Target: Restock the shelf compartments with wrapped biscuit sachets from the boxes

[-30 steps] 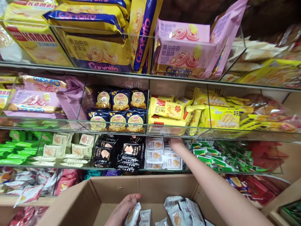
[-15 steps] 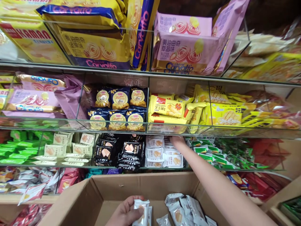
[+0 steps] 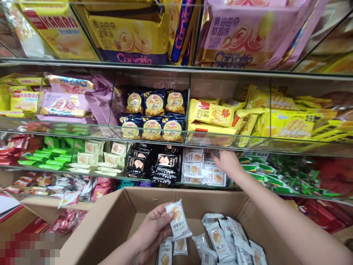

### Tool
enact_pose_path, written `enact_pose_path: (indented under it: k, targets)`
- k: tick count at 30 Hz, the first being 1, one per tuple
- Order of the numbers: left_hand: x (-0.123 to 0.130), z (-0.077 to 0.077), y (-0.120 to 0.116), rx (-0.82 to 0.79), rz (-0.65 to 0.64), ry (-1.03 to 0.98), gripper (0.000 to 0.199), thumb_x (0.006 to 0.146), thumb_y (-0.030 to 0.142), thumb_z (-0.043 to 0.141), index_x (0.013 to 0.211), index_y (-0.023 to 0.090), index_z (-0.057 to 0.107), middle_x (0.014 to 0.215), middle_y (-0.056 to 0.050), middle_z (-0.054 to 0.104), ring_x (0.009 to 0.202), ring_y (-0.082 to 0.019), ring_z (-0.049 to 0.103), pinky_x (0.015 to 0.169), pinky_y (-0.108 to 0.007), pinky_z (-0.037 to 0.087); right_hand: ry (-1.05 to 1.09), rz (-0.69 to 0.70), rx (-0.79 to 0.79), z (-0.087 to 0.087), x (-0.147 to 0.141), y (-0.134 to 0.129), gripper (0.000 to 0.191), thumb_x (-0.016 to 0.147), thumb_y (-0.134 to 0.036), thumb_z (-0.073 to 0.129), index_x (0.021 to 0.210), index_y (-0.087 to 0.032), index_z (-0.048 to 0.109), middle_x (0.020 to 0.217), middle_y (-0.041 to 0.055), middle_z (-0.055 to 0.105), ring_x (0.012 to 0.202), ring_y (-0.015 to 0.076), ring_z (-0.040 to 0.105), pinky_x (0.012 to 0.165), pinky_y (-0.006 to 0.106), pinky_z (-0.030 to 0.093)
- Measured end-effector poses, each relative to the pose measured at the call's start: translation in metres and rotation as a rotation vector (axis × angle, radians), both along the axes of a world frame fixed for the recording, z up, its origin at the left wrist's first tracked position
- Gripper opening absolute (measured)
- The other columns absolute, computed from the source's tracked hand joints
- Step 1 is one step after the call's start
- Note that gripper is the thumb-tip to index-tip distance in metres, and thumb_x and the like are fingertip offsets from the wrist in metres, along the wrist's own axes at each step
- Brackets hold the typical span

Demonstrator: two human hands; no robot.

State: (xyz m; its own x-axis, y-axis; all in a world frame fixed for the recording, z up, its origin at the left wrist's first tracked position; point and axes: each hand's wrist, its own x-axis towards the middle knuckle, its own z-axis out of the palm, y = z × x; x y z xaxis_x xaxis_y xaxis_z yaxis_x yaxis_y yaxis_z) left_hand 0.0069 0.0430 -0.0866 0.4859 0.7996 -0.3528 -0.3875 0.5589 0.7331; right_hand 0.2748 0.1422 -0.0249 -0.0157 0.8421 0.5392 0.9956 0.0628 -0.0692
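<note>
My left hand pinches a white snack packet between thumb and fingers, above an open cardboard box. Below it, more white packets lie loose in the box. My right hand is up at the lower glass shelf, with its fingertips at the back of a stack of matching white packets. Those fingers are partly hidden by the shelf edge and the packets, so whether they grip anything is unclear.
Black packets fill the compartment left of the white stack, and green-and-white packets the one on its right. Above runs a glass shelf edge, with navy cookie packets and yellow packets behind it.
The view has shifted, so the shelves sit higher and more of the box shows. My left hand has raised its packet clear of the others and tilted it. My right hand shows more at the shelf.
</note>
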Motion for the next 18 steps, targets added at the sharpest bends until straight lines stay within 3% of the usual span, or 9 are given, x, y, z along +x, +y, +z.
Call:
enact_pose_path:
  k: [2, 3, 5, 7, 10, 12, 16, 18]
  targets:
    - [0.0, 0.0, 0.0, -0.01, 0.026, -0.004, 0.028, 0.071, 0.019, 0.062, 0.096, 0.011, 0.054, 0.085, -0.01, 0.064, 0.077, -0.019, 0.061, 0.076, -0.034, 0.046, 0.143, 0.126, 0.064, -0.002, -0.015, -0.035, 0.023, 0.079, -0.028, 0.04, 0.082, -0.015, 0.059, 0.085, 0.0097, 0.061, 0.084, 0.0232, 0.053, 0.079, 0.035, 0.037]
    - [0.001, 0.0, 0.0, -0.015, 0.035, -0.013, 0.027, 0.071, 0.019, 0.061, 0.096, 0.012, 0.053, 0.084, -0.009, 0.064, 0.077, -0.018, 0.061, 0.076, -0.034, 0.045, 0.251, 0.22, 0.021, -0.005, -0.026, -0.052, 0.022, 0.08, -0.029, 0.039, 0.077, -0.017, 0.057, 0.082, 0.0077, 0.06, 0.081, 0.0208, 0.053, 0.076, 0.033, 0.039]
    - [0.003, 0.002, -0.001, -0.018, 0.042, -0.045, 0.024, 0.072, 0.019, 0.061, 0.094, 0.013, 0.052, 0.083, -0.007, 0.063, 0.077, -0.017, 0.061, 0.077, -0.034, 0.045, 0.5, 0.34, -0.248, -0.017, -0.049, -0.083, 0.021, 0.08, -0.035, 0.041, 0.078, -0.019, 0.055, 0.078, 0.0046, 0.059, 0.075, 0.0171, 0.053, 0.067, 0.028, 0.042]
    - [0.006, 0.004, -0.004, -0.018, 0.024, -0.068, 0.021, 0.071, 0.018, 0.061, 0.09, 0.015, 0.051, 0.08, -0.005, 0.062, 0.074, -0.016, 0.06, 0.077, -0.034, 0.044, 0.744, 0.401, -0.543, -0.034, -0.07, -0.102, 0.028, 0.071, -0.038, 0.054, 0.093, -0.02, 0.051, 0.078, 0.0026, 0.058, 0.067, 0.0148, 0.053, 0.057, 0.025, 0.042]
    - [0.009, 0.002, -0.006, -0.024, 0.0, -0.01, 0.021, 0.069, 0.02, 0.063, 0.082, 0.016, 0.047, 0.076, -0.002, 0.06, 0.067, -0.012, 0.058, 0.071, -0.031, 0.044, 0.958, 0.539, -0.811, -0.058, -0.089, -0.109, 0.03, 0.064, -0.028, 0.061, 0.089, -0.018, 0.049, 0.073, 0.0, 0.056, 0.061, 0.0112, 0.051, 0.053, 0.021, 0.04]
    - [0.009, -0.004, -0.006, 0.023, -0.025, 0.094, 0.024, 0.067, 0.026, 0.065, 0.076, 0.016, 0.044, 0.07, 0.0, 0.058, 0.06, -0.01, 0.055, 0.062, -0.025, 0.043, 1.013, 0.589, -0.835, -0.067, -0.091, -0.107, 0.024, 0.064, -0.024, 0.06, 0.084, -0.017, 0.049, 0.07, -0.0012, 0.055, 0.061, 0.0098, 0.05, 0.054, 0.02, 0.039]
    - [0.009, -0.02, -0.007, 0.317, -0.108, 0.338, 0.034, 0.063, 0.028, 0.068, 0.083, 0.018, 0.042, 0.05, 0.009, 0.044, 0.043, -0.004, 0.039, 0.043, -0.014, 0.027, 1.056, 0.621, -0.828, -0.068, -0.089, -0.107, 0.043, 0.062, -0.027, 0.062, 0.102, -0.02, 0.046, 0.077, -0.0022, 0.054, 0.058, 0.0077, 0.048, 0.052, 0.018, 0.037]
    - [0.009, -0.021, -0.01, 0.406, -0.16, 0.395, 0.038, 0.065, 0.027, 0.066, 0.093, 0.019, 0.041, 0.051, 0.01, 0.041, 0.045, -0.004, 0.036, 0.043, -0.014, 0.025, 1.044, 0.618, -0.894, -0.064, -0.087, -0.108, 0.029, 0.065, -0.027, 0.059, 0.093, -0.019, 0.053, 0.069, -0.0027, 0.053, 0.052, 0.007, 0.047, 0.048, 0.018, 0.035]
